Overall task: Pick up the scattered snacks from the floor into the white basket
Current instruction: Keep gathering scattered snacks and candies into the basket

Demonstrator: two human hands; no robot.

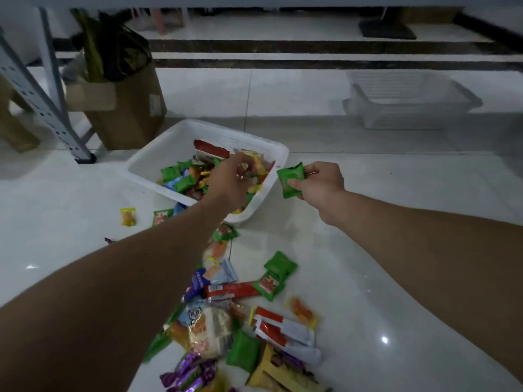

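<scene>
The white basket (158, 162) stands on the pale tiled floor, holding several green, red, blue and yellow snack packets. My left hand (229, 179) hovers over the basket's inside with its fingers bent downward around small colourful wrapped candies (245, 168). My right hand (319, 183) is just right of the basket's rim, shut on a green snack packet (291, 179). A pile of scattered snacks (240, 315) lies on the floor in front of the basket: green packets, red-and-white sticks, purple candies and a large pale bag.
A yellow packet (128, 216) and a green one (162, 217) lie left of the basket. A cardboard box (127, 108) and a metal shelf leg (48, 108) stand at the back left. A second clear basket (410, 100) sits at the back right.
</scene>
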